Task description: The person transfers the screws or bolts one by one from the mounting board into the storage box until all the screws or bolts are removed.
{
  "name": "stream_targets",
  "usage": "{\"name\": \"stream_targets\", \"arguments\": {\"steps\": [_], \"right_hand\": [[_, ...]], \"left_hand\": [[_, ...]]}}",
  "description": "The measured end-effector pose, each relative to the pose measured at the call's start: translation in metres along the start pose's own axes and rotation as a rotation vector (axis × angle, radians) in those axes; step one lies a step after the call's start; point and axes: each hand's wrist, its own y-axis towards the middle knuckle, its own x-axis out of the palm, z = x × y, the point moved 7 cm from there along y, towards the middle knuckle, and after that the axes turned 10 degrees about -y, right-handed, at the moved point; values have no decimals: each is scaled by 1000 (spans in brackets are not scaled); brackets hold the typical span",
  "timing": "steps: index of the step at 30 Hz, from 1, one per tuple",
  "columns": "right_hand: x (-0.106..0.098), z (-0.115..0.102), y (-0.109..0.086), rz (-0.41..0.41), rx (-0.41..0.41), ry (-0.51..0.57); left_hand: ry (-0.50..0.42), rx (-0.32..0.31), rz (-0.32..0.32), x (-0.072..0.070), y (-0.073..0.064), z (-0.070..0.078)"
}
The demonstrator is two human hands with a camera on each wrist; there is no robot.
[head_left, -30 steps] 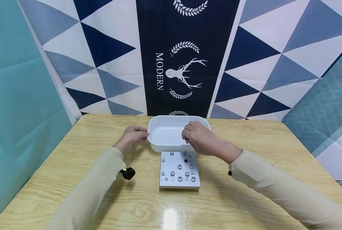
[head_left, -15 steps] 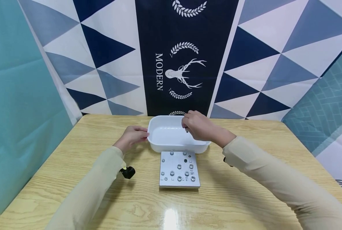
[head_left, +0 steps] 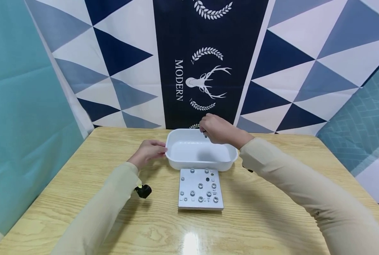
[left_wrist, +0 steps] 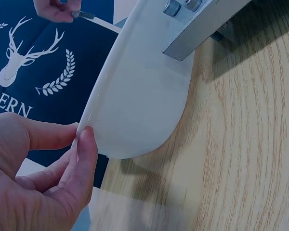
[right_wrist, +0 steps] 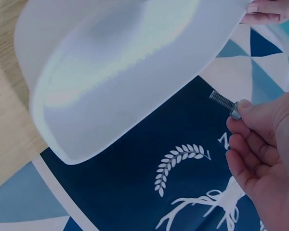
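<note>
In the head view my left hand (head_left: 149, 151) is at the left end of a white plastic tub (head_left: 202, 165). Its thumb and fingers pinch the rim, as the left wrist view shows. Over the tub's back rim, my right hand (head_left: 220, 131) is raised. Between thumb and forefinger it pinches the head of a silver bolt (right_wrist: 224, 102), whose threaded shank points out free in the right wrist view. In front of the tub lies a silver metal plate (head_left: 192, 182) carrying several socket-head bolts of different sizes.
The wooden table (head_left: 259, 219) carries the tub and the plate. Behind its far edge hangs a patterned cloth (head_left: 173, 42) with a deer head. A teal curtain (head_left: 27, 106) borders the left side. A black wrist device (head_left: 143, 191) sticks out from the left sleeve.
My right hand has risen from low over the tub's right part to above its back rim, carrying the bolt. The left hand stays on the rim.
</note>
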Motion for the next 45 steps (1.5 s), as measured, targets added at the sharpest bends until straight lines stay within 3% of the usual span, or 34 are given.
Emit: {"name": "stream_targets", "arguments": {"steps": [8, 15, 25, 37, 45], "right_hand": [[20, 11, 20, -123, 54, 52], [38, 13, 31, -153, 14, 59], [68, 26, 37, -305, 94, 173], [67, 30, 38, -293, 117, 195], [53, 24, 23, -232, 100, 187]], "left_hand": [[17, 53, 0, -1, -1, 8], [-28, 46, -3, 2, -4, 1], [-41, 44, 15, 3, -5, 0], [-30, 46, 22, 4, -5, 1], [-21, 40, 16, 4, -5, 1]]}}
